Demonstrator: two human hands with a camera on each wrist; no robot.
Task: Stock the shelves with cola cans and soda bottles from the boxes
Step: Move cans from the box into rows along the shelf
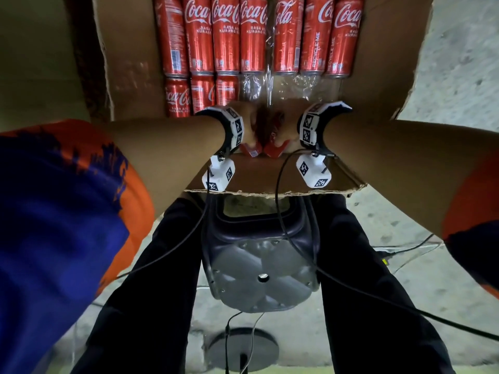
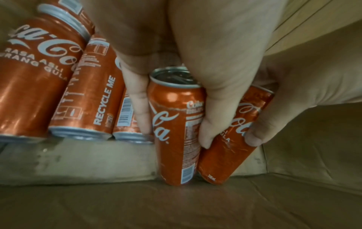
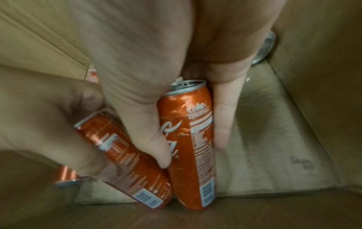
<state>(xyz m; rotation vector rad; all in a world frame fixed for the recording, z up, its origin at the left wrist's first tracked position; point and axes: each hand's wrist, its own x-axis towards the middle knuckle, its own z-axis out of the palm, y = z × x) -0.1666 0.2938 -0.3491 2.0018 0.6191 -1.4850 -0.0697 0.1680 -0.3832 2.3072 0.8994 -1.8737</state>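
Observation:
An open cardboard box holds red cola cans lying in rows. Both hands reach into its near end, side by side. My left hand grips two cans at once: one between two fingers, the other between fingers and thumb. My right hand likewise grips two cans, one between its fingers and a tilted one under the thumb. In the head view only the red ends of the held cans show between the wrists.
Torn clear plastic wrap lies over the middle of the box. More cans lie left of my left hand. The box floor to the right is bare cardboard. A stool and cables are below, on concrete floor.

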